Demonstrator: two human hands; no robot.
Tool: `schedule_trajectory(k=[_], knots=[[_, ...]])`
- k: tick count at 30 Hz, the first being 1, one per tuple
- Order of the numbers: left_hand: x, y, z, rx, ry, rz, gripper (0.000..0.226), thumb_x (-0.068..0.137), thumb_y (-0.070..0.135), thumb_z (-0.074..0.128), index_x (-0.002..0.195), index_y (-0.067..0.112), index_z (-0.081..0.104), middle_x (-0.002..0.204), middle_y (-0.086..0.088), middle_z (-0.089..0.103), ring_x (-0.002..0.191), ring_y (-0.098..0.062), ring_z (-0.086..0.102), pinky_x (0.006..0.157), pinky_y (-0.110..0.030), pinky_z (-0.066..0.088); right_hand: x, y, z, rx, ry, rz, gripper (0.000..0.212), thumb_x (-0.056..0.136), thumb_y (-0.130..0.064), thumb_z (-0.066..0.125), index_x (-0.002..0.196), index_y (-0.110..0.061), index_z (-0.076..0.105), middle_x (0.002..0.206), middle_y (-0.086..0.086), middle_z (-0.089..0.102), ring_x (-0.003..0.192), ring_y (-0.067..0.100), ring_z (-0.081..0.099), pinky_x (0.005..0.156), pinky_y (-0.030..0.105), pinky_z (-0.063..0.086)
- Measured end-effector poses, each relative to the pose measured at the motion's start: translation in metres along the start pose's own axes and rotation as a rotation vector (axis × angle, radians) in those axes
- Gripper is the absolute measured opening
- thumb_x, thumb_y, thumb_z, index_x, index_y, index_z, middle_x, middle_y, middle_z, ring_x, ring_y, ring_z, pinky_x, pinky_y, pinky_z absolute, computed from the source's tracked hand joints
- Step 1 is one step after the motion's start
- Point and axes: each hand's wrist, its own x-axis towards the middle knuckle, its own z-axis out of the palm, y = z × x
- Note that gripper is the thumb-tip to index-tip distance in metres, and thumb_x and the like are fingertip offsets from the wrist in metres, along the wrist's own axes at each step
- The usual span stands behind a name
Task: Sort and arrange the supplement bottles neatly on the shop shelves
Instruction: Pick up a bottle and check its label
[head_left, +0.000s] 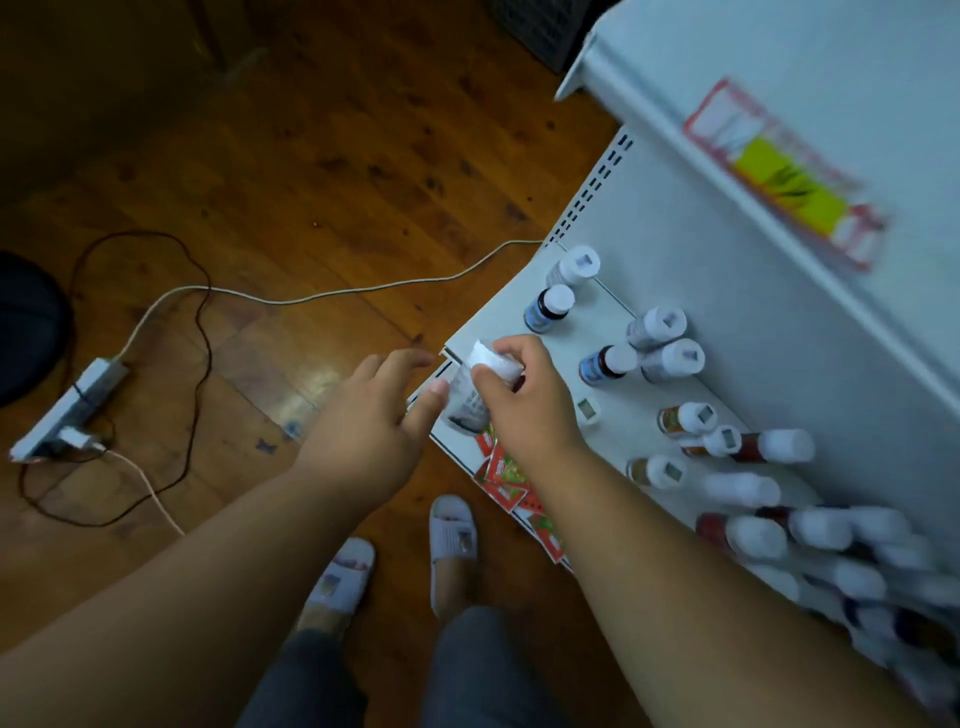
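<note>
Dim, warm light here, with a glare patch on the floor (291, 374) near centre. Bottles (810, 540) at four o'clock smear with blur. Edges bow, wide-angle.

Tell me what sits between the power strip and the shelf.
In the head view, only bare wooden floor between power strip and shelf, crossed by a white cable.

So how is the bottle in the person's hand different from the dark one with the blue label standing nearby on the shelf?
The held bottle is pale and tilted, gripped by the right hand at the shelf's front corner. The blue-label bottle is dark brown, upright and untouched, further back. Both have white caps.
</note>
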Motion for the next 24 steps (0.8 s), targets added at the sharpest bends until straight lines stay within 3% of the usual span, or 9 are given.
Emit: schedule_trajectory(k=[5,9,12,14,17,21,24], knots=[[-0.075,0.057,-0.062,-0.039,-0.064,0.085,0.06,0.093,0.059,0.024,0.128,0.022,0.054,0.115,0.007,0.05,0.106,-0.007,0.045,0.085,-0.027,0.032,-0.111,-0.061,-0.027,0.393,-0.092,0.127,0.033,0.072,-0.048,0.066,0.103,-0.036,0.063,0.107,-0.002,0.069,0.101,0.019,0.067,0.09,0.051,0.056],[-0.125,0.093,-0.092,-0.01,-0.18,0.197,0.059,0.094,0.055,0.02,0.129,0.024,0.055,0.117,0.009,0.05,0.108,-0.003,0.042,0.084,-0.021,0.031,-0.18,-0.093,-0.057,0.814,-0.04,0.169,0.026,0.083,-0.022,0.074,0.105,-0.02,0.062,0.105,0.012,0.068,0.099,0.027,0.066,0.096,0.058,0.05],[-0.159,0.12,-0.096,-0.037,-0.283,0.32,0.055,0.095,0.061,0.017,0.121,0.033,0.056,0.116,0.011,0.054,0.11,-0.005,0.047,0.089,-0.023,0.035,-0.226,-0.106,-0.086,1.039,0.013,0.147,0.021,0.083,-0.021,0.073,0.101,-0.016,0.063,0.102,0.015,0.07,0.103,0.035,0.066,0.094,0.063,0.049],[-0.18,0.14,-0.089,-0.071,-0.35,0.39,0.044,0.093,0.065,0.017,0.111,0.046,0.052,0.11,0.019,0.054,0.11,-0.003,0.05,0.09,-0.02,0.037,-0.256,-0.108,-0.108,1.094,0.097,0.084,0.017,0.087,-0.019,0.068,0.102,-0.014,0.062,0.099,0.015,0.069,0.098,0.034,0.067,0.09,0.062,0.051],[-0.212,0.174,-0.066,-0.069,-0.44,0.468,0.033,0.094,0.063,0.018,0.104,0.052,0.048,0.11,0.021,0.054,0.109,0.001,0.05,0.087,-0.01,0.034,-0.306,-0.102,-0.147,1.109,0.264,0.003,0.036,0.076,-0.023,0.077,0.106,-0.012,0.058,0.094,0.015,0.067,0.081,0.028,0.069,0.07,0.051,0.058],[-0.258,0.227,-0.017,-0.032,-0.544,0.66,0.06,0.085,0.076,0.013,0.121,0.044,0.05,0.123,0.015,0.054,0.118,-0.004,0.05,0.102,-0.031,0.039,-0.383,-0.073,-0.203,1.063,0.492,-0.071,0.047,0.06,-0.026,0.084,0.099,-0.02,0.058,0.092,0.008,0.066,0.078,0.023,0.068,0.065,0.041,0.057],[-0.304,0.269,0.038,0.006,-0.628,0.827,0.067,0.085,0.074,0.014,0.126,0.037,0.051,0.123,0.014,0.055,0.118,-0.005,0.049,0.1,-0.028,0.038,-0.451,-0.035,-0.247,1.047,0.666,-0.127,0.044,0.061,-0.026,0.08,0.097,-0.022,0.056,0.084,0.001,0.063,0.069,0.016,0.064,0.057,0.034,0.054]])
